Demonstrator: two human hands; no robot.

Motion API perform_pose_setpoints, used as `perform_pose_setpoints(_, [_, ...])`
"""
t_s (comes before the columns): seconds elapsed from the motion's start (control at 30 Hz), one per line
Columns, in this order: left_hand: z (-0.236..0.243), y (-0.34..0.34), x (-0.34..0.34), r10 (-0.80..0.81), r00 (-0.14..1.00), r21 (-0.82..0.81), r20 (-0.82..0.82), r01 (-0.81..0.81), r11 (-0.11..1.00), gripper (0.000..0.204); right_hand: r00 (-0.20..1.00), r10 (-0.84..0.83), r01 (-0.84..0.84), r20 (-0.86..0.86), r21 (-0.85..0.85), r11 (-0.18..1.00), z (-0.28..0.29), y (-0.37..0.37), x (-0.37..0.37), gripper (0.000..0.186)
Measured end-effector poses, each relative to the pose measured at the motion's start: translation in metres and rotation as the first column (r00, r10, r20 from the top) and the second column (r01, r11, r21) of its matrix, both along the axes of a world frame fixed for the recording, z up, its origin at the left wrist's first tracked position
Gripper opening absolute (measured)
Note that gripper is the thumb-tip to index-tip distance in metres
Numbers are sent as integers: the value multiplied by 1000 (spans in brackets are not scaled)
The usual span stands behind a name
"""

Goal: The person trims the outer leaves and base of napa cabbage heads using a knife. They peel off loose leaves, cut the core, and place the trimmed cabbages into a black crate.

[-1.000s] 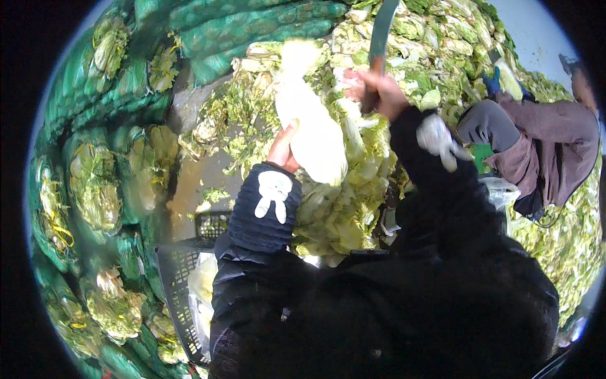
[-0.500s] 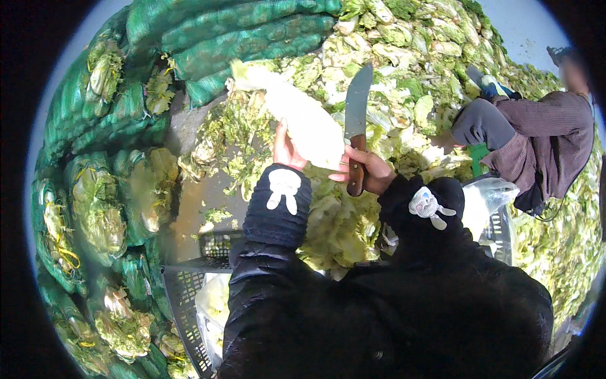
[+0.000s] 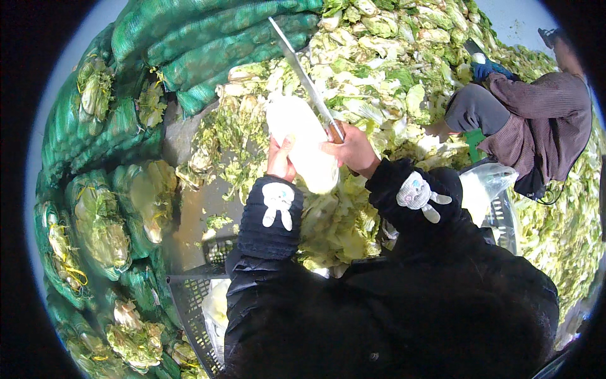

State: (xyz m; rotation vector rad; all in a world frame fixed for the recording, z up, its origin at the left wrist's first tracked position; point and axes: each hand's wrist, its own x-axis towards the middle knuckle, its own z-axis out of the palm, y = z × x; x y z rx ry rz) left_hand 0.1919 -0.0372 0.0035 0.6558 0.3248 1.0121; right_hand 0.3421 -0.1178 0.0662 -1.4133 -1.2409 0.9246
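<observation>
Cabbage held up, knife laid along its right flank

Napa cabbage (image 3: 302, 142), pale and trimmed of most dark leaves, is raised between the two hands, its long axis running from the upper left down toward the person's chest. The left hand (image 3: 280, 161) cups it from the left and beneath, fingers wrapped around the lower half in a closed grip. The right hand (image 3: 351, 150) sits just to the right of the cabbage, fist closed on the wooden handle of a long knife (image 3: 304, 76); the blade slants up and away from the fingers toward the upper left, lying close along the cabbage's right edge, though contact cannot be made out. Both hands are about equally near the cabbage, which lies between them.

Below the fingers a heap of stripped leaves (image 3: 338, 227) rests over a black plastic crate (image 3: 189, 303). Left of the hands lie green net sacks of cabbages (image 3: 95, 215). To the far right another person (image 3: 536, 132) crouches among loose leaves.
</observation>
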Motion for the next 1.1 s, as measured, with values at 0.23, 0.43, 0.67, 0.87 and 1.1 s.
perform_pose_setpoints(0.23, [-2,-10,-9,-101,975,42,-197,111,993,52,968,125,-111,216,-78,991,-2,-1,15,27])
perform_pose_setpoints(0.43, [-8,-11,-24,-170,956,-74,-240,156,985,50,889,140,-93,436,-128,987,-14,11,37,29])
perform_pose_setpoints(0.67, [0,-11,-37,-251,966,-151,-59,240,959,48,984,144,-137,108,-73,988,-1,18,42,23])
perform_pose_setpoints(0.87, [2,-16,-25,-171,960,94,-220,195,976,42,964,255,-253,76,-30,967,4,17,20,22])
perform_pose_setpoints(1.1, [0,-16,-41,-342,939,-142,-41,334,932,41,818,122,-162,562,22,986,-2,35,50,23])
